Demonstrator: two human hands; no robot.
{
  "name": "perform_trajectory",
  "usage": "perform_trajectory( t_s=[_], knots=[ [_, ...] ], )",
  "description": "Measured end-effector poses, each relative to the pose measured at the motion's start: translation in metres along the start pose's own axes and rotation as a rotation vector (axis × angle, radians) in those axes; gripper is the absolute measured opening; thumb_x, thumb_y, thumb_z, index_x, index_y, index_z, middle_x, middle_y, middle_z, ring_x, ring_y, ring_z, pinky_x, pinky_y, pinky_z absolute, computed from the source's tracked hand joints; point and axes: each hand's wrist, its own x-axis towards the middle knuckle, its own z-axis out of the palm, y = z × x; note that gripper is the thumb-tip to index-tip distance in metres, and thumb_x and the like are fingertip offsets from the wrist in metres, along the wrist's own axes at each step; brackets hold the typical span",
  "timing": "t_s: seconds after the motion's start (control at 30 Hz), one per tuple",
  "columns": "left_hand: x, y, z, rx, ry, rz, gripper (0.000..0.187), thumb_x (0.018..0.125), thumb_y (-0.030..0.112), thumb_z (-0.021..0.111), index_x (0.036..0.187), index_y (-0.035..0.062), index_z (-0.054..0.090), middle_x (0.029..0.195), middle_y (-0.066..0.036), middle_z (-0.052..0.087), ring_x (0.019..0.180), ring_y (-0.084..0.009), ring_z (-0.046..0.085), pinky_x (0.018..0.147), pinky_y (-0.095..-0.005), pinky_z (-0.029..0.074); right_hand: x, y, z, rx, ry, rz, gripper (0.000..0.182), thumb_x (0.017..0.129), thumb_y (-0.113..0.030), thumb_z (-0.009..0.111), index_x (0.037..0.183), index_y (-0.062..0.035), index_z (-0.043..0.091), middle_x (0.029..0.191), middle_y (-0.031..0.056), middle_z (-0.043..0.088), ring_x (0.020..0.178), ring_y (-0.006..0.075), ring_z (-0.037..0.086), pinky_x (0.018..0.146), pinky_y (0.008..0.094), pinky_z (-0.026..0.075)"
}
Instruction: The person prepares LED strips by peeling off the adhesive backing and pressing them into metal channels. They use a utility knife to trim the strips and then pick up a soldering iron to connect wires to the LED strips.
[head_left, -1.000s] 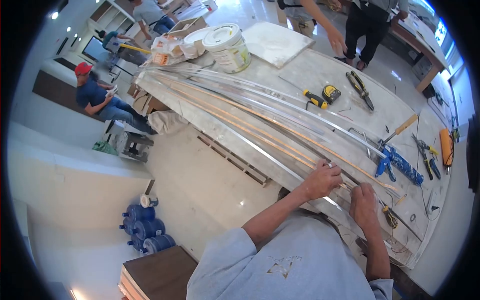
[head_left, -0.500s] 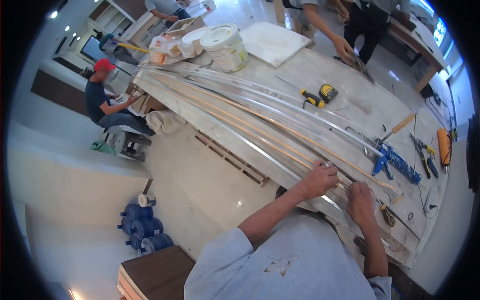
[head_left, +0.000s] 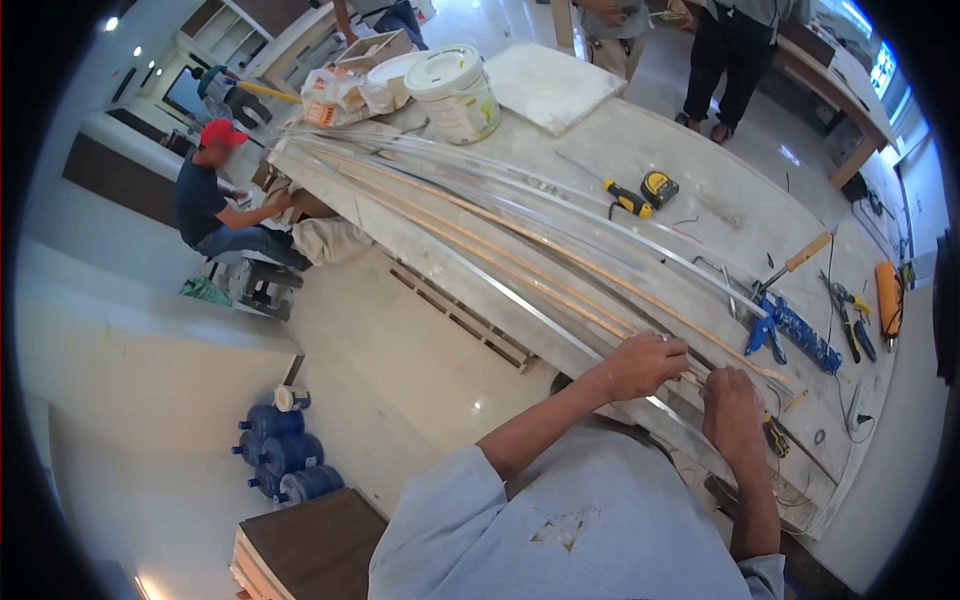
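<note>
Long thin strips, some orange-lit and some metallic (head_left: pixel 520 302), run lengthwise over the worktable (head_left: pixel 600 140). My left hand (head_left: pixel 647 362) is closed around one orange-lit strip near the table's front edge. Close to its right, my right hand (head_left: pixel 731 408) has its fingers pinched at the same strip's end; the fingertips are partly hidden. Just beyond my right hand lies a yellow-and-black screwdriver (head_left: pixel 776 436). A blue caulking gun (head_left: pixel 800 328) rests farther right on the table.
On the table are a white bucket (head_left: pixel 450 95), a white board (head_left: pixel 553 85), a tape measure (head_left: pixel 658 188), pliers (head_left: pixel 850 320) and an orange tool (head_left: pixel 888 300). A person in a red cap (head_left: pixel 215 200) sits at left. Other people stand beyond the table. Blue water bottles (head_left: pixel 290 453) are on the floor.
Both my hands have shifted slightly right, still closed at the strip. At the far side, a person's reaching arm has withdrawn from beside the table. The person in the red cap has moved an arm.
</note>
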Motion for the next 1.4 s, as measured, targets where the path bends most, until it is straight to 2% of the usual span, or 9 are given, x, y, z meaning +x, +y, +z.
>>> perform_trajectory(
  t_s=[0.33,0.4,0.53,0.67,0.87,0.93,1.07,1.37,1.4],
  knots=[
    [0.025,0.018,0.038,-0.048,-0.127,-0.105,0.03,0.086,0.02,0.075,0.114,0.0106,0.07,0.108,-0.011,0.064,0.1,-0.0354,0.067,0.085,-0.0509,0.054,-0.01,0.037,0.034,0.155,0.068,0.002,0.022,0.085,-0.008,0.071,0.105,-0.0048,0.063,0.101,0.0175,0.064,0.102,0.0399,0.062,0.087,0.0537,0.051],
    [0.032,0.015,0.03,-0.242,-0.139,-0.101,0.026,0.089,0.021,0.074,0.112,0.0095,0.073,0.106,-0.013,0.065,0.1,-0.036,0.067,0.086,-0.0502,0.054,-0.012,0.05,0.024,0.206,0.025,0.001,0.02,0.087,-0.007,0.071,0.105,-0.0035,0.065,0.1,0.0195,0.064,0.098,0.0435,0.062,0.085,0.0531,0.05],
    [0.04,0.017,0.018,-0.293,-0.115,-0.154,0.014,0.086,0.01,0.076,0.099,0.0074,0.075,0.096,-0.012,0.068,0.094,-0.0356,0.068,0.081,-0.0464,0.055,-0.024,0.06,-0.011,0.34,-0.038,0.085,0.02,0.086,-0.005,0.069,0.106,-0.0028,0.065,0.097,0.019,0.064,0.1,0.0423,0.063,0.088,0.0515,0.051],
    [0.04,0.023,0.018,-0.33,-0.139,-0.193,0.015,0.084,0.009,0.078,0.099,0.0077,0.077,0.093,-0.012,0.069,0.089,-0.0354,0.069,0.079,-0.0445,0.054,-0.045,0.076,-0.009,0.424,-0.027,0.165,0.019,0.087,-0.007,0.071,0.106,-0.0032,0.067,0.094,0.018,0.065,0.095,0.0403,0.064,0.085,0.0501,0.05],
    [0.051,0.035,0.013,-0.27,-0.23,-0.2,0.019,0.087,0.017,0.08,0.104,0.0088,0.078,0.096,-0.013,0.071,0.091,-0.0354,0.07,0.081,-0.0435,0.054,-0.054,0.085,0.005,0.641,0.046,0.296,0.018,0.095,-0.014,0.072,0.105,0.0015,0.068,0.085,0.0135,0.065,0.078,0.0242,0.058,0.072,0.0384,0.047],
    [0.056,0.041,0.018,-0.281,-0.249,-0.197,0.02,0.087,0.018,0.08,0.105,0.0091,0.078,0.097,-0.013,0.072,0.092,-0.0356,0.07,0.081,-0.0437,0.054,-0.056,0.086,0.01,0.799,0.004,0.375,0.019,0.097,-0.016,0.072,0.103,0.002,0.069,0.08,0.007,0.063,0.074,0.015,0.052,0.068,0.0342,0.044],
    [0.067,0.054,0.039,-0.336,-0.208,-0.167,0.019,0.089,0.016,0.079,0.106,0.0069,0.077,0.098,-0.013,0.072,0.092,-0.0342,0.07,0.081,-0.0429,0.054,-0.058,0.09,0.022,0.833,0.002,0.424,0.022,0.097,-0.021,0.071,0.1,0.0011,0.074,0.074,0.0103,0.065,0.07,0.0173,0.057,0.067,0.0368,0.047],
    [0.079,0.043,0.048,-0.547,-0.345,-0.306,0.014,0.091,0.013,0.078,0.096,0.001,0.074,0.089,-0.008,0.069,0.076,-0.0187,0.061,0.072,-0.0349,0.049,-0.069,0.097,0.032,1.044,0.104,0.513,0.032,0.105,-0.027,0.061,0.098,0.0021,0.072,0.076,0.0047,0.065,0.073,0.0132,0.055,0.068,0.0349,0.046],
    [0.081,0.043,0.046,-0.563,-0.377,-0.334,0.014,0.092,0.014,0.078,0.095,0.0006,0.074,0.087,-0.006,0.068,0.074,-0.0159,0.06,0.07,-0.0341,0.048,-0.069,0.094,0.028,1.061,0.096,0.531,0.028,0.106,-0.024,0.061,0.098,0.0014,0.071,0.078,0.0004,0.062,0.074,0.0098,0.053,0.069,0.0307,0.046]
  ],
)
